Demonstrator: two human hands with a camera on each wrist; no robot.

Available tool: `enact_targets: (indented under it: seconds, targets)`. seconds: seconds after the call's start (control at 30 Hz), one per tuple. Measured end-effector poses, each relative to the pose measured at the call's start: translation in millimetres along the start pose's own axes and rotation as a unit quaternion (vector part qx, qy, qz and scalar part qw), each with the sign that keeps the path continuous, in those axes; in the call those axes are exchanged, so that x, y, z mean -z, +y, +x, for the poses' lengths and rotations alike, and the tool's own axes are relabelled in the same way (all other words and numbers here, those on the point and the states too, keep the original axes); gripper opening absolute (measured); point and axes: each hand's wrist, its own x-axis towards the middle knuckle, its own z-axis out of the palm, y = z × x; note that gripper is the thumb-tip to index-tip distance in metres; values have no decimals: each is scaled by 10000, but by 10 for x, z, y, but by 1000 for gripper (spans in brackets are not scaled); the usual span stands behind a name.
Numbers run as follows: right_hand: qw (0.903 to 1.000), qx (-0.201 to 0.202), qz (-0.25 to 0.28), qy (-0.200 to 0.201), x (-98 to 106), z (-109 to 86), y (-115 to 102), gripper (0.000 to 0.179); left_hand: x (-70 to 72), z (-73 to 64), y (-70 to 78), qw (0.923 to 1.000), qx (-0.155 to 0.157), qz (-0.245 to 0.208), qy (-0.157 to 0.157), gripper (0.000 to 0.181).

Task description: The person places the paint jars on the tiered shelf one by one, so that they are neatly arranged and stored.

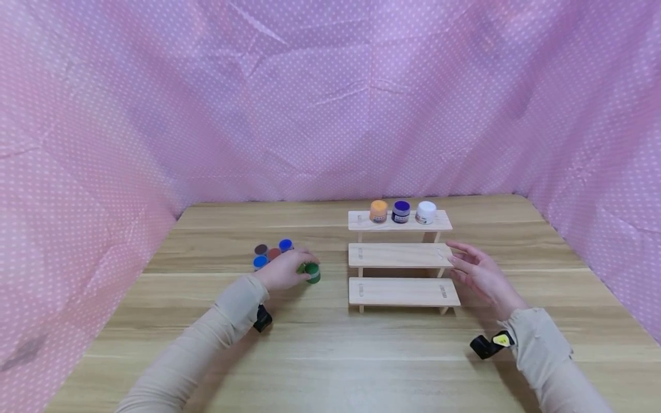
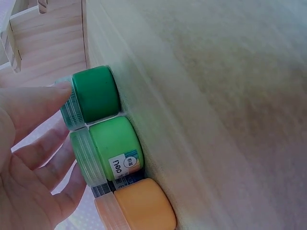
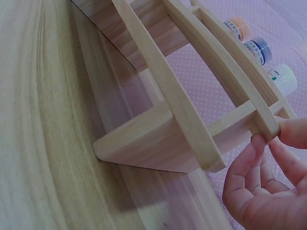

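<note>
Pink cloth with white dots (image 1: pixel 330 103) hangs across the top and both sides of the head view, behind a pale wooden table (image 1: pixel 330 355). Right of centre stands a three-step wooden rack (image 1: pixel 397 254), its plain boards rising toward the back, with rounded corners and a slot near each end. The right hand (image 1: pixel 485 278), at centre right, pinches the right end of the middle board, thumb above and a fingertip below. The left hand (image 1: pixel 284 271), left of centre, is nearly closed, thumb and fingers about the lid of a dark green jar (image 1: pixel 312 273) on the table. Three small jars sit on the top board: orange jar (image 1: pixel 378 212), dark violet jar (image 1: pixel 400 212), white jar (image 1: pixel 426 213). Above and left of the left hand are two blue lids (image 1: pixel 286 245), a dark brown lid (image 1: pixel 260 250) and a reddish lid (image 1: pixel 274 253).

Only the left wrist view shows the jars' sides well: a light green jar (image 2: pixel 117 148) with a printed label touches the dark green one, above an orange-sided jar (image 2: pixel 146 206). The right wrist view alone shows the broad supports (image 3: pixel 144 136) under the boards.
</note>
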Motion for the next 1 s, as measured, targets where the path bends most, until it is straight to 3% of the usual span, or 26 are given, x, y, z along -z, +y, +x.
enact_targets:
  seconds: [0.47,0.8,1.0]
  targets:
    - [9997,60,239,-78,2,-10,-19,30,41,-37,82,9987,-351,222,309,36]
    - [10000,-15,-78,-11,6,-1,-37,40,48,-91,144,9962,-350,-59,793,35]
    - [10000,48,28,-80,-1,-19,-23,31,21,-100,167,9937,-289,-427,996,35]
